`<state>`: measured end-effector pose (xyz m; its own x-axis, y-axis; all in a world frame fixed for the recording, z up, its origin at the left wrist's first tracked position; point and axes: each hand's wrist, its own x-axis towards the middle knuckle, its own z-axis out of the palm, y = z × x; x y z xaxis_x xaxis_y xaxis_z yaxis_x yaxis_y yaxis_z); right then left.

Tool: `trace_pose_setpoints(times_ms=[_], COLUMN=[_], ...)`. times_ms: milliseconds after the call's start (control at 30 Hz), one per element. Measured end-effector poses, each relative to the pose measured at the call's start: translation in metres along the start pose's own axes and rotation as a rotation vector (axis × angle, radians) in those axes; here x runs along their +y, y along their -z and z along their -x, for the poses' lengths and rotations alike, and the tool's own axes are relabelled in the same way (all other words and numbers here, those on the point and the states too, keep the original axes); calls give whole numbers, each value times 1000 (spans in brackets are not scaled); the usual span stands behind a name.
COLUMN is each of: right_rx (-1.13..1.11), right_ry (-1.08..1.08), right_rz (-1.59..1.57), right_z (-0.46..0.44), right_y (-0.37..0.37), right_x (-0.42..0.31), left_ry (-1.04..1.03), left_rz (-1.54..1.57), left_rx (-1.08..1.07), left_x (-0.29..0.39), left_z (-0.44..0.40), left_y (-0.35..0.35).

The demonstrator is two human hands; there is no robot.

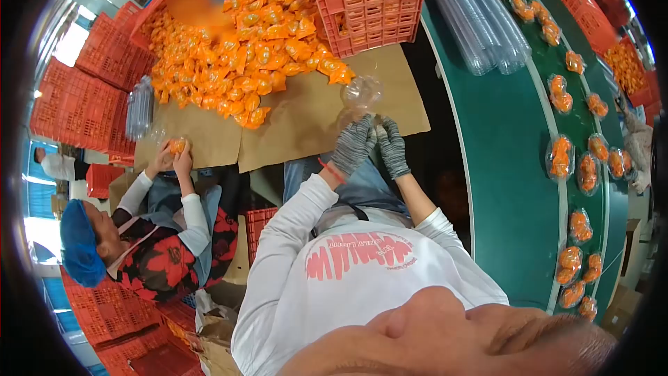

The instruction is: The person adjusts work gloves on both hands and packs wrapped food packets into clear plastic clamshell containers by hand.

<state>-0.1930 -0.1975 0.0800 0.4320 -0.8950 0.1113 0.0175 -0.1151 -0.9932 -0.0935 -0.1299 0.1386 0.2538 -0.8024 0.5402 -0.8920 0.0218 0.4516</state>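
Note:
A clear plastic clamshell container (362, 92) lies at the near edge of the cardboard-covered table (306, 129). My left hand (353, 145), in a grey striped knit glove, has its fingers closed at the container's near end. Close beside it, my right hand (393, 147), gloved alike, pinches the same end, though its fingertips are partly hidden. No fruit can be made out inside the container. Beyond and to the left, orange-wrapped fruits (254, 45) are heaped, the nearest a short way from the container.
A red crate (369, 3) stands at the table's back right. On the right, a green conveyor (504, 188) carries stacked clear containers (480, 24) and filled packs (560, 157). A co-worker (153, 237) at left holds an orange fruit (177, 145). Red crates (83, 104) are stacked behind.

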Motion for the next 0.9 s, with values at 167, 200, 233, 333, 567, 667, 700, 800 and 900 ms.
trace_pose_setpoints(times_ms=[167,200,233,333,567,667,700,800,900], right_rx=[-46,-78,-120,-217,-376,-202,-147,-75,-63], right_ry=[-42,-65,-85,-272,-146,201,247,123,54], right_rz=[-5,111,225,81,262,417,486,452,707], right_z=[-10,-15,-20,-35,-43,-54,-66,-94,-104], right_y=[6,8,10,13,-4,0,11,25,35], right_x=[-13,7,15,9,25,16,36,36,5], left_ry=[-106,-110,-124,-121,-207,-112,5,-5,170], left_rz=[-64,-85,-98,-111,-114,-288,-192,-336,-353], left_rx=[-75,-115,-89,21,275,203,44,293,283], left_x=[7,11,13,8,2,-27,-35,-64,-105], left_z=[-5,-6,-9,-15,-26,3,1,1,17], left_y=[11,16,20,31,60,65,80,93,80])
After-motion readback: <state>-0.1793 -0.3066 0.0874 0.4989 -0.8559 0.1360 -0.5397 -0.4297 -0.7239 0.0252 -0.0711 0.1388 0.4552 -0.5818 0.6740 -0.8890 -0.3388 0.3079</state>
